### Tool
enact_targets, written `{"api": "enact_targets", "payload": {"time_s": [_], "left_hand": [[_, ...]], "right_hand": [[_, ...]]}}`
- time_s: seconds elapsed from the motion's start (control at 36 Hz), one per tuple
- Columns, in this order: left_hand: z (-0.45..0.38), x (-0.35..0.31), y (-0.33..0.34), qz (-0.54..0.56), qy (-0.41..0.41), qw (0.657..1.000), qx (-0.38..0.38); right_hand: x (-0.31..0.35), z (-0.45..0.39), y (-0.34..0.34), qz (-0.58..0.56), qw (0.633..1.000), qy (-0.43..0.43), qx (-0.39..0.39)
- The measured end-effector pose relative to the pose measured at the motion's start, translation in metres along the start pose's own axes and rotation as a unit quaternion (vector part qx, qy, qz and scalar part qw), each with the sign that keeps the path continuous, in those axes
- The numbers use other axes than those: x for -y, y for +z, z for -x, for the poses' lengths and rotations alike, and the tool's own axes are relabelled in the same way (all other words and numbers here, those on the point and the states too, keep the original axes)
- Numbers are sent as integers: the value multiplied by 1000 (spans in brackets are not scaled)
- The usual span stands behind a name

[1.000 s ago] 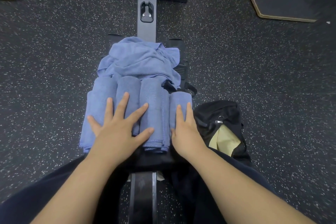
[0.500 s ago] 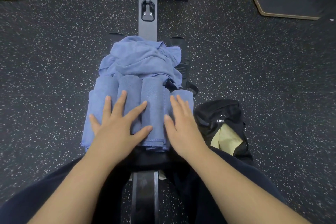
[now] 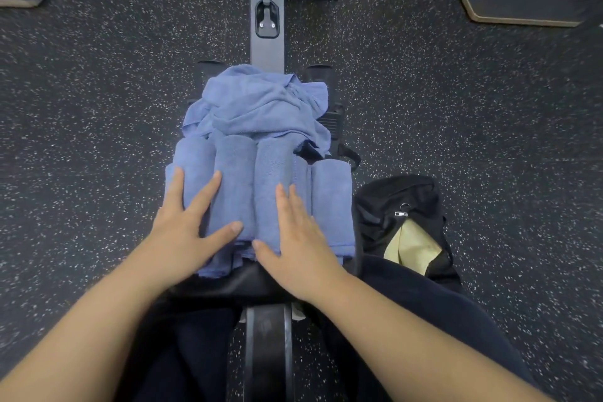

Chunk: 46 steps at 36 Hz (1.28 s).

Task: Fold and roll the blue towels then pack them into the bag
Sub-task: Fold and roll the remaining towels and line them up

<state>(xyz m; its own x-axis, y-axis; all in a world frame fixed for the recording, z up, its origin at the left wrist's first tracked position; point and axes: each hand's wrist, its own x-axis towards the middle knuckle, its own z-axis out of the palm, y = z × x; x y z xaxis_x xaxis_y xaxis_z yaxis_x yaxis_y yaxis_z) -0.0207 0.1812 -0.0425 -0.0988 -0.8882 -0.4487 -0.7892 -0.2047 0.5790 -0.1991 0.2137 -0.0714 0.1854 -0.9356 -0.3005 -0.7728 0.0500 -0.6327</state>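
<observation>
Left hand [image 3: 182, 232] and right hand [image 3: 298, 238] lie flat, fingers straight, pressing the rolled blue towels [image 3: 261, 186] at frame centre; neither grip encloses anything. An unfolded towel [image 3: 261, 101] lies above the rolls. The bag [image 3: 398, 206] stands open at right. Step in hand: consolidating rolls. Next move likely requires gripping one roll for packing.

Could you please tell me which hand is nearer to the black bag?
Right. The right hand lies flat on the rolled towels, a roll away from the bag; the left hand presses the rolls at the far side.
</observation>
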Motion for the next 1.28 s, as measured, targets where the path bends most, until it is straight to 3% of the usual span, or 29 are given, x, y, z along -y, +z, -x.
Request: {"api": "enact_targets", "payload": {"time_s": [0.22, 0.31, 0.42, 0.53, 0.61, 0.72, 1.0, 1.28], "left_hand": [[0, 5, 3, 6, 11, 1000, -20], [1, 2, 8, -87, 11, 995, -48], [2, -7, 14, -175, 100, 975, -89], [5, -13, 23, -187, 141, 970, -64], [7, -16, 27, -202, 135, 969, -39], [7, -18, 28, -225, 127, 966, -24], [6, -17, 28, -228, 121, 966, -21], [5, -18, 27, -227, 119, 967, -17]], "right_hand": [[2, 4, -4, -23, 1000, 21, -1], [1, 5, -7, -11, 1000, 22, 9], [-4, 9, -17, -3, 1000, 26, 9], [-26, 6, -43, 2, 995, 61, -80], [-47, 7, -48, 61, 991, 99, -65], [-55, 10, -39, 44, 991, 126, 2], [-61, 1, -43, -51, 984, 169, -38], [-58, -1, -36, -17, 987, 156, -39]]}}
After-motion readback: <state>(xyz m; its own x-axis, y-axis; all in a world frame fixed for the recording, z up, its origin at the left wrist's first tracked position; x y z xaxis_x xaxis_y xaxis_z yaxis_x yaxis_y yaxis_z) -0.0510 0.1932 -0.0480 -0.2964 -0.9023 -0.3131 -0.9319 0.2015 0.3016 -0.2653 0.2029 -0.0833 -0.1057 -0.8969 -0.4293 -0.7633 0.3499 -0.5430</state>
